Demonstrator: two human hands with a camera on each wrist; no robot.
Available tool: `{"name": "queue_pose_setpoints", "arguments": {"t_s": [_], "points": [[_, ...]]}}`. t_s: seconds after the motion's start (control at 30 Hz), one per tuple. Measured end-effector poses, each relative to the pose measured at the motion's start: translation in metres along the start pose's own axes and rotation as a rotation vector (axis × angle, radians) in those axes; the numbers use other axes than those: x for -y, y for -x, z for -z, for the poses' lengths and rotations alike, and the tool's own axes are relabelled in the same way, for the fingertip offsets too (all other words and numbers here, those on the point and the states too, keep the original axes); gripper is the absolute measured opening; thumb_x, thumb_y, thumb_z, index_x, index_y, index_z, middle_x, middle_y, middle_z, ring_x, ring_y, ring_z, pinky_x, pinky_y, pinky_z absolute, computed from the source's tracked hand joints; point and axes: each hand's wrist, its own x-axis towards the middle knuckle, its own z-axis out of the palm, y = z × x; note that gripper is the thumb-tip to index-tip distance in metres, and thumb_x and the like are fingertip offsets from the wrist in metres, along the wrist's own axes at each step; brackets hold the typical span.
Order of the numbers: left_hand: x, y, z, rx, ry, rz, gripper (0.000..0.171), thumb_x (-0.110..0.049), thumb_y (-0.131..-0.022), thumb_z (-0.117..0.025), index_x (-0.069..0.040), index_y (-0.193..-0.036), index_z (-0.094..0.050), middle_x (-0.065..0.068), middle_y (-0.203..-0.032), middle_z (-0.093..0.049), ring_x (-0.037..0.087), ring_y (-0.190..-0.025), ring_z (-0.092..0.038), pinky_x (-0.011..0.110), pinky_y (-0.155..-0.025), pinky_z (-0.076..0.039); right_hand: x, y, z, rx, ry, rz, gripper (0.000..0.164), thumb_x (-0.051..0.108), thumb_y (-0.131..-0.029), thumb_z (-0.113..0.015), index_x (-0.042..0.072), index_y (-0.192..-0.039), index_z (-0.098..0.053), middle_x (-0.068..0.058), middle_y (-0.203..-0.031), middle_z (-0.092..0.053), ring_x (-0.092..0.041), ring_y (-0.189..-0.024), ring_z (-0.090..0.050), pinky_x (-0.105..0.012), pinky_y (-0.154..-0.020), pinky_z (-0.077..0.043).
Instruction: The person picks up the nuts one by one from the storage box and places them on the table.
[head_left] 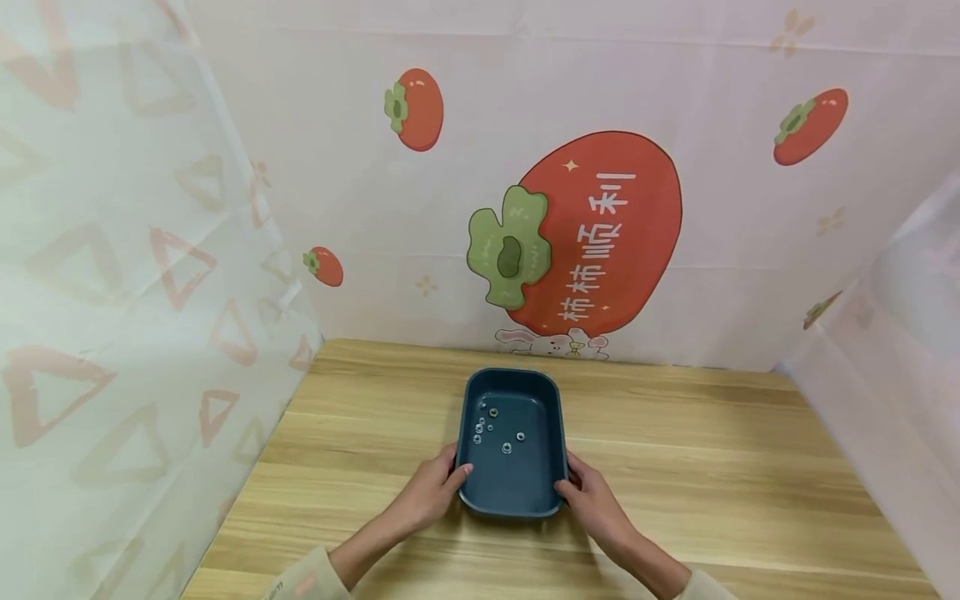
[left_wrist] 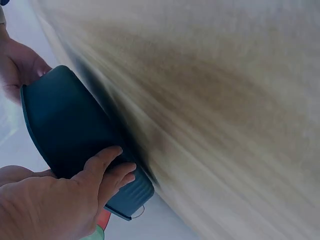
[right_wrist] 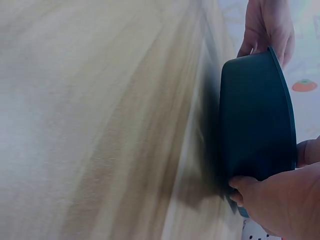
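Observation:
A dark blue-green rectangular tray (head_left: 513, 492) with raised walls is held between my two hands, low over the wooden table. My left hand (head_left: 437, 486) grips its left wall near the front corner, thumb over the rim and fingers against the outside. On the opposite wall, my right hand (head_left: 588, 498) grips in the same way. Several small shiny metal nuts (head_left: 507, 447) lie loose on the tray's floor, most of them toward the left side. The outer wall of the tray (left_wrist: 70, 120) and the left fingers (left_wrist: 107, 172) show in the left wrist view.
The wood-grain table (head_left: 675, 467) extends to both sides of the tray. A white back wall (head_left: 360, 167) printed with red persimmons rises behind it, and patterned sheets hang at the left (head_left: 150, 292) and right (head_left: 915, 375).

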Motion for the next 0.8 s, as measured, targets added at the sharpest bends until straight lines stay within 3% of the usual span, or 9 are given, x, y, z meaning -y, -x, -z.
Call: {"name": "queue_pose_setpoints", "arguments": {"t_s": [0.33, 0.8], "points": [[0.0052, 0.0061, -0.0052, 0.012, -0.026, -0.025, 0.043, -0.013, -0.111, -0.054, 0.013, -0.145, -0.049, 0.026, -0.129, -0.071, 0.034, -0.120, -0.068, 0.054, -0.100, -0.055, -0.0081, 0.0038, -0.0014, -0.021, 0.030, 0.012, 0.063, -0.008, -0.100, -0.049, -0.013, -0.160, -0.031, -0.033, -0.157, -0.046, -0.042, -0.142, -0.052, -0.040, -0.105, -0.054], [0.0099, 0.0067, -0.0061, 0.006, -0.032, -0.035, 0.045, -0.015, -0.112, -0.052, 0.011, -0.149, -0.047, 0.025, -0.131, -0.070, 0.034, -0.122, -0.068, 0.050, -0.100, -0.056, -0.0109, 0.0054, -0.0034, -0.078, 0.062, -0.010, 0.062, -0.006, -0.100, -0.053, -0.011, -0.159, -0.036, -0.031, -0.152, -0.053, -0.039, -0.138, -0.057, -0.040, -0.104, -0.055]]}}
